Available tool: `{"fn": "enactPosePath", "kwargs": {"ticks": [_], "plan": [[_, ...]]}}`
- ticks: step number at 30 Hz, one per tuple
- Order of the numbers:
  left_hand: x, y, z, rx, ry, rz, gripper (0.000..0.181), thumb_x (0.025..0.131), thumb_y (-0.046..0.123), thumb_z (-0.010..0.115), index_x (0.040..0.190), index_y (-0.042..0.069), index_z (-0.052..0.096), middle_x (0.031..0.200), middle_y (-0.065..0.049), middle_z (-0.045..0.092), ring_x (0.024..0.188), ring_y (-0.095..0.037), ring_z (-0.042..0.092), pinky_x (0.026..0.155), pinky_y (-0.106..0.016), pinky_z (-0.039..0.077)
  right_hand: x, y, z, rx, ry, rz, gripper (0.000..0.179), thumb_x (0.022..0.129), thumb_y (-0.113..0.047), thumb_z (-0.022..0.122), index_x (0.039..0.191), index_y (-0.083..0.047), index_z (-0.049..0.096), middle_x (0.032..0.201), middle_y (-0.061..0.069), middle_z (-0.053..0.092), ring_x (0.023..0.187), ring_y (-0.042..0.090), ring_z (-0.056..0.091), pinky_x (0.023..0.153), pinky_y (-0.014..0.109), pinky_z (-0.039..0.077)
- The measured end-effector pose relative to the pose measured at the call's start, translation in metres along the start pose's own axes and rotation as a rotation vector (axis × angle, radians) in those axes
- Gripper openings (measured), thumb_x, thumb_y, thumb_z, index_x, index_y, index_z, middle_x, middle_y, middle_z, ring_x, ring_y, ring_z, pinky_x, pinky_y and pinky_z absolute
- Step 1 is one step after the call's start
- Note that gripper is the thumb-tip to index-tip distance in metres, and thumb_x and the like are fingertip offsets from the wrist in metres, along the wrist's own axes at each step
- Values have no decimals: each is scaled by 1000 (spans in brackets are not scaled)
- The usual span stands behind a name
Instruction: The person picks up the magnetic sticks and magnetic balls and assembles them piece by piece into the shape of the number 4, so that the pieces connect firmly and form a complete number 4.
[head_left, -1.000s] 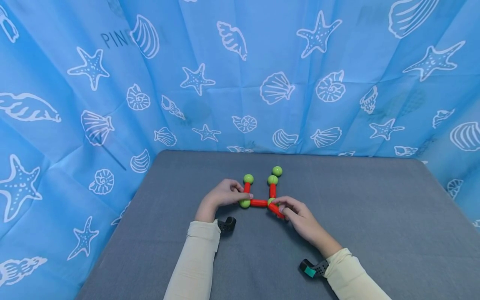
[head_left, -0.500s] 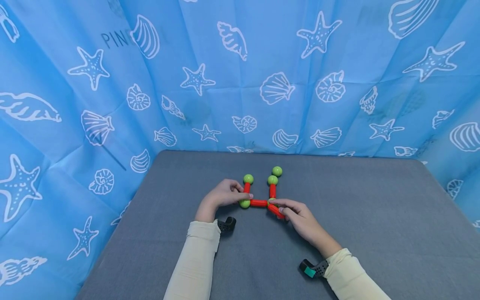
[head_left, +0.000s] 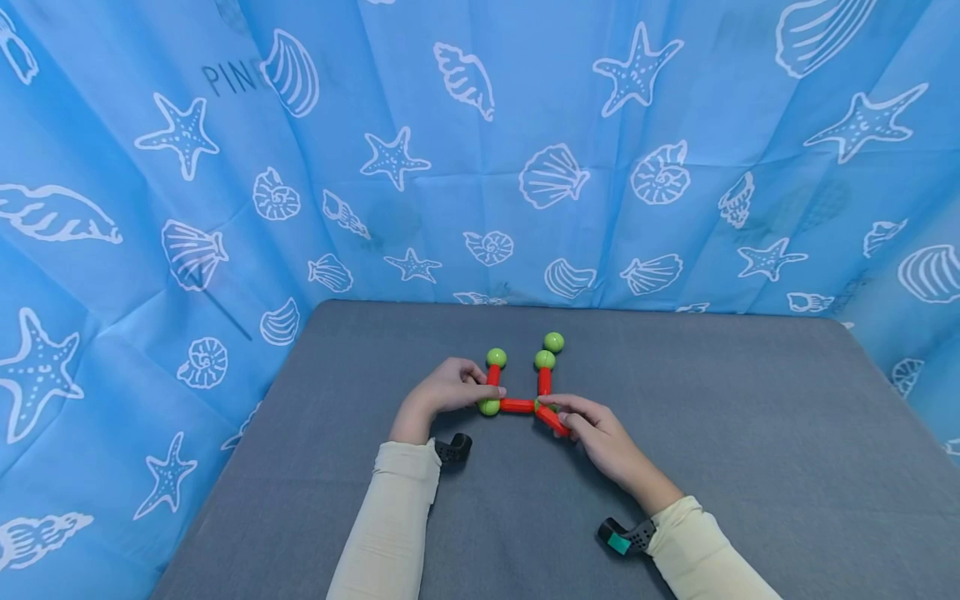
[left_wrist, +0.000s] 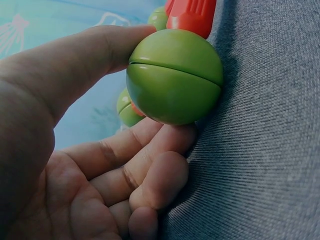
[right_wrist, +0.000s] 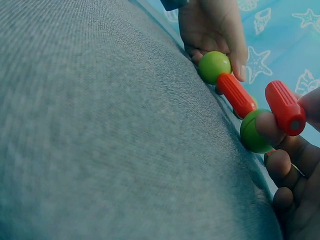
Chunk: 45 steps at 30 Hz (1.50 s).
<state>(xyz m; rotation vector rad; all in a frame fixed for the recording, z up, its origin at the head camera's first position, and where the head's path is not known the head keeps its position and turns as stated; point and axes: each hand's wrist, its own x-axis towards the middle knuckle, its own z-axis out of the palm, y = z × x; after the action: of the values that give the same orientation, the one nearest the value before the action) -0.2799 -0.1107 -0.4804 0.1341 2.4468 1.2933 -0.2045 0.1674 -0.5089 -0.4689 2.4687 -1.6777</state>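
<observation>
Red rods and green balls are joined in a U on the table. My left hand (head_left: 450,387) pinches the near left ball (left_wrist: 175,77) between thumb and fingers. From that ball a red crossbar rod (head_left: 517,406) runs to the near right ball (right_wrist: 254,131). Another red rod (right_wrist: 285,107) is pinched between the thumb and index finger of my right hand (head_left: 603,437), raised over that right ball. My other right fingers lie beside the ball, and in the head view they partly hide it. Both side rods point away, tipped by a far left ball (head_left: 497,357) and a far right ball (head_left: 544,359).
One more green ball (head_left: 553,342) sits just behind the far right one. A grey cloth covers the table (head_left: 750,417). Behind it hangs a blue curtain (head_left: 480,167) with white shells and starfish. Each wrist wears a black strap (head_left: 628,536).
My right index finger has shifted slightly to the left, over the near right ball. My left hand and the joined pieces stay nearly where they were.
</observation>
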Motion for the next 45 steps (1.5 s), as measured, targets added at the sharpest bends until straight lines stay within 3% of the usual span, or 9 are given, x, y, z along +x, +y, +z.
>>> {"fn": "enactPosePath", "kwargs": {"ticks": [5,12,16,20,28,35,45], "plan": [[-2,0,-1,7,4,-6,40,86,48,87,95,12,72,74,1,61,68,-16,54,64,-30,44,-1,0,1,-3,-1,-14,36,110,-10,50,140,-15,70,128,15,66,85,18,57,75,29,51],[-5,0,-2,9,0,-11,41,85,49,87,96,12,72,75,1,60,68,-17,53,64,-31,44,-3,-3,1,2,-2,-5,36,110,-14,53,145,-14,65,104,13,68,83,22,60,68,30,51],[-4,-1,0,7,-2,-12,41,85,49,87,96,13,72,74,1,59,68,-17,52,64,-31,44,-4,-2,1,11,9,-9,36,110,-15,56,144,-13,65,105,14,67,82,24,61,65,31,53],[-3,1,2,11,0,1,41,85,49,87,96,13,72,73,1,57,67,-17,51,64,-31,43,-5,-3,-3,42,57,9,33,110,-16,58,140,-11,68,106,16,70,83,23,63,69,30,54],[-4,4,4,-1,-11,16,39,86,47,87,95,12,72,70,2,55,66,-16,50,64,-31,42,-10,-4,-3,59,147,36,24,107,-17,65,127,-7,71,102,15,69,76,19,62,61,31,54],[-4,6,2,3,-3,23,38,87,46,87,94,11,72,68,3,52,64,-16,47,62,-31,40,-20,-5,4,39,243,1,9,102,-13,72,106,-5,71,86,18,68,64,18,60,58,29,52],[-3,0,1,24,26,-7,41,86,49,87,92,13,71,70,2,52,66,-17,47,62,-31,38,-29,-7,15,-1,399,74,19,98,-16,78,88,-4,67,71,13,68,55,13,60,51,29,51]]}}
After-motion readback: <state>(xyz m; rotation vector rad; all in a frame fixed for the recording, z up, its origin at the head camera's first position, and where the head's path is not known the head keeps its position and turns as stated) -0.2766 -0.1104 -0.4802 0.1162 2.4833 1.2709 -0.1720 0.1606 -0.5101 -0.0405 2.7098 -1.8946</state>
